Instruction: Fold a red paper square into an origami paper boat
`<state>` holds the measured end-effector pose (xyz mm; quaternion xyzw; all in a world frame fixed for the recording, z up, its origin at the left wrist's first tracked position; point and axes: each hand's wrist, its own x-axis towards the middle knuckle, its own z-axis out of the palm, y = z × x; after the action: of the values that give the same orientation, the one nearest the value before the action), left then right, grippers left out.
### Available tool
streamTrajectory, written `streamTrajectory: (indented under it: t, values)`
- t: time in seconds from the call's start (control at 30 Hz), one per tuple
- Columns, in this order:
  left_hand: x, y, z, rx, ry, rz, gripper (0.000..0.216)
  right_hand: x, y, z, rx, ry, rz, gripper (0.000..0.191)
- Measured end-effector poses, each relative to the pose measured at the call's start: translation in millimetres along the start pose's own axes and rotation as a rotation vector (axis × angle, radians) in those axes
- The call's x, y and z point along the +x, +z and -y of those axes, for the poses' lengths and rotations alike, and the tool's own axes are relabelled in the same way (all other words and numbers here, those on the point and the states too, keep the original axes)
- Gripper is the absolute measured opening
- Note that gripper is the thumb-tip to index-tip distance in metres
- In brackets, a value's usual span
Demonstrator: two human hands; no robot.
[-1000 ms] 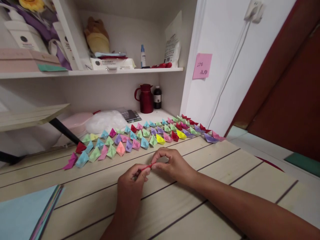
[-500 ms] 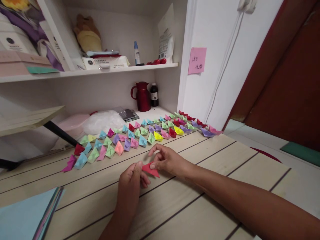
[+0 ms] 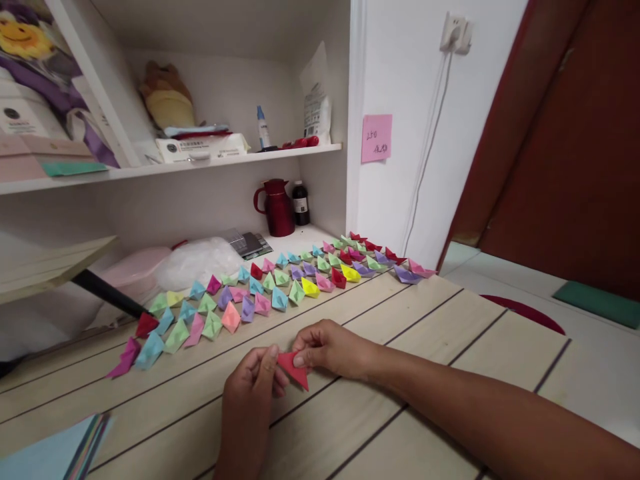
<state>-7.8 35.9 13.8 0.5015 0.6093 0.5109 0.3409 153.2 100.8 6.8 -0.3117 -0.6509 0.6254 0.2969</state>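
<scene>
A small red piece of folded paper [image 3: 295,371], roughly triangular with one corner pointing down, is held just above the table between both hands. My left hand [image 3: 254,380] pinches its left corner between thumb and fingers. On the other side, my right hand [image 3: 327,350] grips the upper right edge, thumb on the face toward me. Beyond the hands stand rows of small folded paper boats in many colours, among them a yellow boat [image 3: 311,287], a salmon boat [image 3: 231,317] and a purple boat [image 3: 407,274].
A stack of coloured paper [image 3: 55,450] lies at the table's near left. Behind the boats are a clear plastic bag [image 3: 197,263], a dark red jug [image 3: 279,208] and a dark bottle [image 3: 301,203]. A pink note [image 3: 377,139] is stuck to the wall. The slatted table [image 3: 440,320] ends at the right.
The view has tilted up slightly, so everything sits lower. My right fingers, spread before, have closed in on the red paper, whose lower corner now points more steeply down.
</scene>
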Motion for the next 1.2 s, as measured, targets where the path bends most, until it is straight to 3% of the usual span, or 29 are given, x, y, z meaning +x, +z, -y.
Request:
streamTrajectory:
  t: [0.13, 0.3, 0.57, 0.8, 0.9, 1.0, 1.1, 1.2]
  values:
    - [2.5, -1.3, 6.2, 0.027, 0.004, -0.019, 0.043, -0.2, 1.0, 5.5, 0.118, 0.02, 0.037, 0.045]
    - [4.0, -2.8, 9.3, -0.007, 0.0, -0.012, 0.042, 0.3, 1.6, 6.3, 0.225, 0.046, 0.059, 0.046]
    - [14.8, 2.5, 17.4, -0.335, -0.031, -0.065, 0.038, 1.3, -5.4, 5.3, 0.37, 0.075, 0.026, 0.038]
    - [12.5, 13.7, 21.2, -0.445, 0.067, 0.05, 0.05, 1.4, -9.6, 2.3, 0.51, 0.036, 0.016, 0.032]
    - [8.2, 14.7, 18.5, -0.465, 0.067, 0.107, 0.05, 0.2, -10.3, 2.4, 0.537, 0.078, 0.098, 0.032]
    - [4.9, 14.3, 15.5, -0.482, 0.052, 0.172, 0.048, -2.4, -11.5, 3.6, 0.591, 0.191, 0.28, 0.034]
    - [3.1, 13.6, 11.8, -0.448, 0.119, 0.189, 0.029, -5.1, -12.2, 4.4, 0.633, 0.265, 0.396, 0.036]
    - [2.2, 13.5, 7.6, -0.459, 0.168, 0.151, 0.013, -6.2, -10.3, 4.3, 0.639, 0.282, 0.42, 0.037]
